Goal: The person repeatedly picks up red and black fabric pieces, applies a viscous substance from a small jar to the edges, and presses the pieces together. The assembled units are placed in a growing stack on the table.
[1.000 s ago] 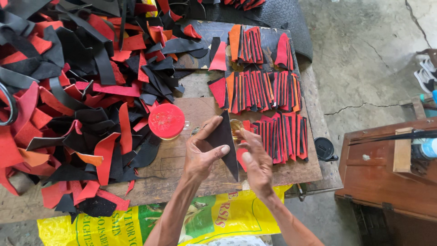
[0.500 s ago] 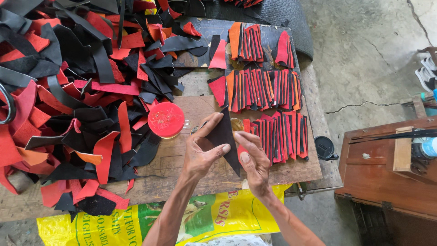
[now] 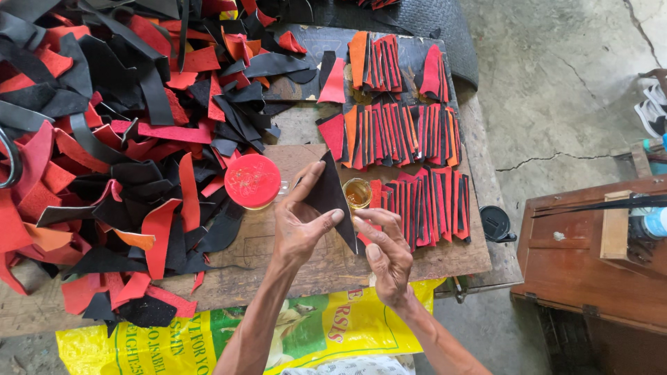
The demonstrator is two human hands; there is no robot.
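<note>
My left hand [image 3: 299, 226] pinches a black triangular leather piece [image 3: 330, 194] between thumb and fingers, holding it upright over the wooden board [image 3: 306, 267]. My right hand [image 3: 385, 253] sits just right of it, fingertips touching the piece's lower edge. A small open jar of amber liquid [image 3: 358, 193] stands right behind the piece. A round red lid [image 3: 252, 180] lies to the left of my left hand.
Rows of red, orange and black cut pieces [image 3: 410, 167] lie overlapped on the right of the board. A big heap of red and black leather scraps [image 3: 118, 139] covers the left. A yellow sack [image 3: 208, 333] lies below; a brown wooden box [image 3: 597, 257] stands at right.
Both hands stay in place; my fingers shift slightly along the black piece's edge.
</note>
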